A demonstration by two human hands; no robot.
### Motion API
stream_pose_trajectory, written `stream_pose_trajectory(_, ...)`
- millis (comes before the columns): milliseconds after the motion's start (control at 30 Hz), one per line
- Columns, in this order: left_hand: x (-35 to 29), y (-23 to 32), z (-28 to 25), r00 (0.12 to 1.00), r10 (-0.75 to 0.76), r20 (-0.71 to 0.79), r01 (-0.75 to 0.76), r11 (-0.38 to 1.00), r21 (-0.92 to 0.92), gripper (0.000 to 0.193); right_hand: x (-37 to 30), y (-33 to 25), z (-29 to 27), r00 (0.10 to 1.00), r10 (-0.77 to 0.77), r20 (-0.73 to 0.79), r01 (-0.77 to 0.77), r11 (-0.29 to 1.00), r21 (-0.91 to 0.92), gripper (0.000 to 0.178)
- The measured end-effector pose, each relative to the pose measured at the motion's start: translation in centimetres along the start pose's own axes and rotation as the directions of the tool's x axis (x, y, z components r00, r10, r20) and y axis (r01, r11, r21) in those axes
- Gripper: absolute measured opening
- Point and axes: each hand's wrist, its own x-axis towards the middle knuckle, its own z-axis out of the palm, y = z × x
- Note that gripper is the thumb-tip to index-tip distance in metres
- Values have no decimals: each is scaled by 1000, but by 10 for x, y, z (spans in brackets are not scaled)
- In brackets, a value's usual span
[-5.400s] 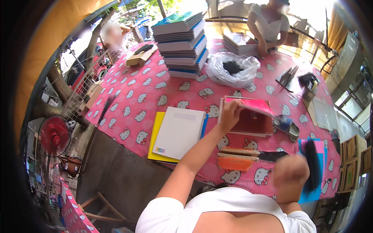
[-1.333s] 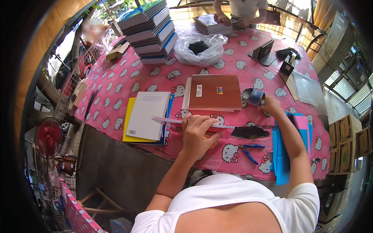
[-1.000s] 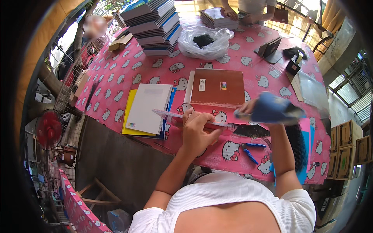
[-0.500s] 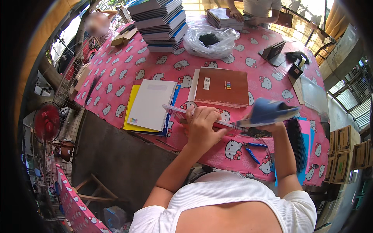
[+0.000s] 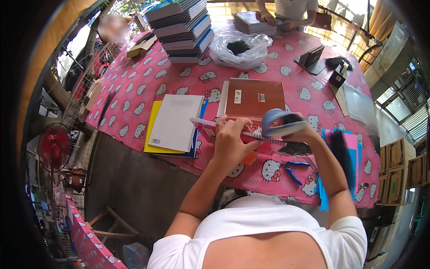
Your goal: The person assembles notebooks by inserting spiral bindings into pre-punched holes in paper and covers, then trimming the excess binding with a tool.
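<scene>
A pink-red notebook [image 5: 204, 128] is held up on edge above the table by my left hand [image 5: 233, 140], thumb and fingers wrapped around it. Along its upper edge runs a dark spiral coil [image 5: 265, 137]. My right hand [image 5: 303, 134] grips a blue, pale-edged object [image 5: 272, 119] shaped like a shoe, slightly blurred. Its rounded end is against or just over the coil; contact cannot be made out. Blue-handled pliers [image 5: 293, 175] lie below, near a loose coil [image 5: 310, 163].
Left of my hands lie spiral notebooks [image 5: 174, 123] in white, yellow and blue; beyond is a brown-covered notebook [image 5: 255, 96]. Black coils [image 5: 341, 154] rest on blue and pink sheets at right. Farther back are a tall notebook stack [image 5: 183, 33], a plastic bag [image 5: 239, 51] and another person [image 5: 295, 11].
My right hand has moved left with the shoe-shaped object, from beyond the notebook's right end to over its coil edge. My left hand keeps its hold on the notebook.
</scene>
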Motion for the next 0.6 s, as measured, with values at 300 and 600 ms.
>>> stream_pose_trajectory(300,1,-15,-21,991,2,-131,48,927,373,34,29,-8,20,999,41,-26,-46,971,-234,52)
stream_pose_trajectory(600,-5,-39,-29,997,-52,-61,66,962,266,34,36,-25,16,993,-110,50,70,865,496,42)
